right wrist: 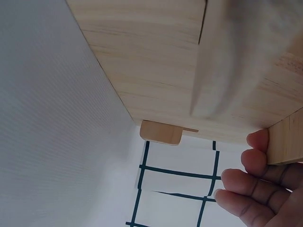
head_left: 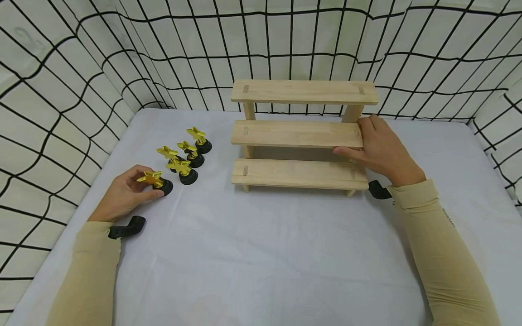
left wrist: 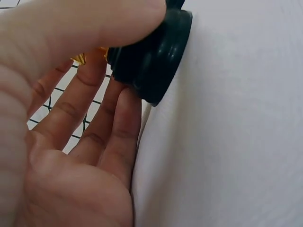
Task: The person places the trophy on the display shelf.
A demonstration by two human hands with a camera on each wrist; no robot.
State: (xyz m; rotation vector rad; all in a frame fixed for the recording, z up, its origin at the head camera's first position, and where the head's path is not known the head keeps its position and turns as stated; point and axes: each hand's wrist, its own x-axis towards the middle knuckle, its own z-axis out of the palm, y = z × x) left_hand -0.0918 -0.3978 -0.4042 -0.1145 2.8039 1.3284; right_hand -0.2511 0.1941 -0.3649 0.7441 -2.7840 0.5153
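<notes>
At the left of the head view, my left hand (head_left: pixel 124 192) pinches a small trophy (head_left: pixel 165 186) with a gold star top and a round black base. In the left wrist view, the thumb lies across the trophy's black base (left wrist: pixel 158 59), which is tilted close to the cloth. On the other side, my right hand (head_left: pixel 383 151) grips the right end of the middle step of a three-tier wooden shelf (head_left: pixel 297 134). Its thumb lies at the step's front edge. The right wrist view shows fingertips (right wrist: pixel 255 161) curled at the wood's edge.
Several more star trophies (head_left: pixel 188 176) stand close together just beyond my left hand. A white cloth (head_left: pixel 261 253) covers the table. Black wire grid panels (head_left: pixel 291 56) rise behind it and at both sides, with the shelf near the back one.
</notes>
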